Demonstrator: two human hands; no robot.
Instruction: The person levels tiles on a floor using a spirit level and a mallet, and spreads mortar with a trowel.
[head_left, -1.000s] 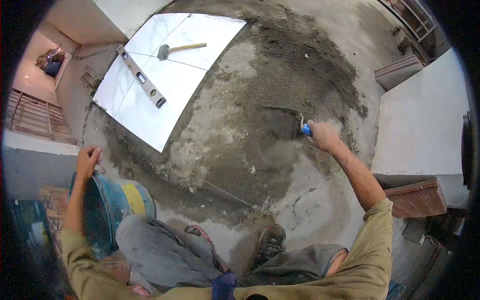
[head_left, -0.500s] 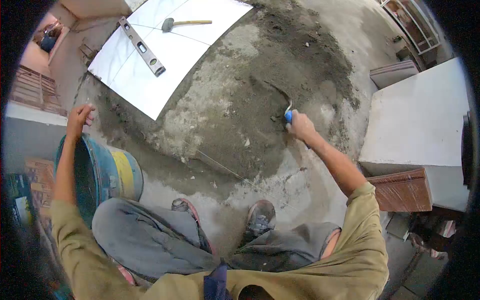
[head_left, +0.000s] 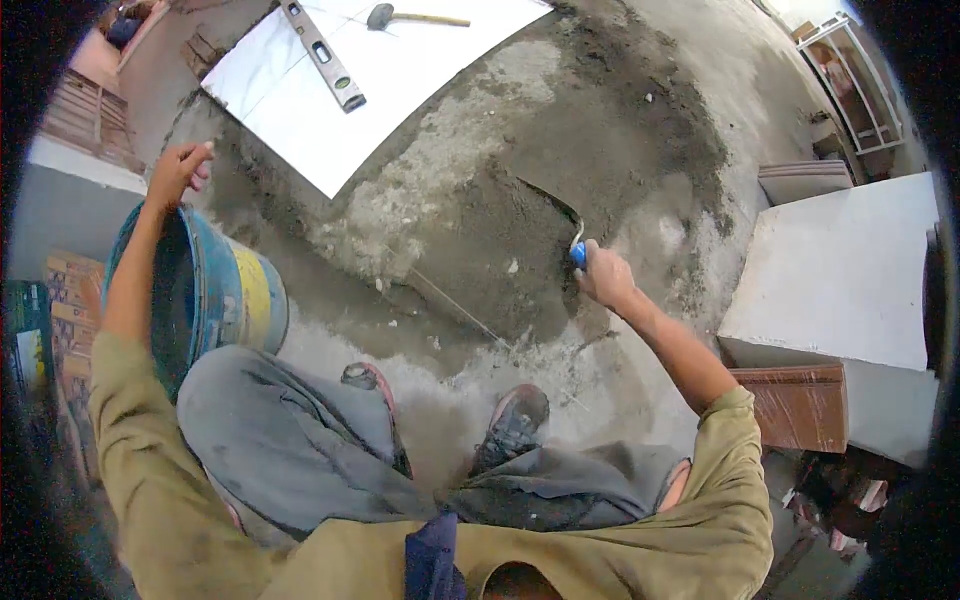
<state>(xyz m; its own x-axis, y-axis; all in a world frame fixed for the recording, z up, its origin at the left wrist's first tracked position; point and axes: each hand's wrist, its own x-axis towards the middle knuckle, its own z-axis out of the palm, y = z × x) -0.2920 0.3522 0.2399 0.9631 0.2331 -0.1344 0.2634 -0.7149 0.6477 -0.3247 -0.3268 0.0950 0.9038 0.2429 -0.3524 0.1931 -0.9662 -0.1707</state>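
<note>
My right hand (head_left: pixel 606 274) is closed round the blue handle of a trowel (head_left: pixel 578 254), whose blade lies on the damp grey mortar (head_left: pixel 480 225). My left hand (head_left: pixel 181 172) is above the rim of a blue bucket with a yellow band (head_left: pixel 250 295), its fingers curled; whether it holds anything is hidden. White tiles (head_left: pixel 330 150) lie on the floor ahead, with a spirit level (head_left: pixel 325 58) and a wooden-handled mallet (head_left: pixel 420 18) on top. A thin string (head_left: pixel 455 305) runs across the mortar in front of my feet.
At the right are a large white block (head_left: pixel 840 270), a brown wrapped stack (head_left: pixel 795 408) and a small pile of tiles (head_left: pixel 805 182). A metal frame (head_left: pixel 855 85) stands at the upper right. Cardboard boxes (head_left: pixel 72 310) are left of the bucket.
The view has shifted, so the tiles and level appear higher and further right. The trowel stays in my right hand over the mortar, and my left hand remains by the bucket.
</note>
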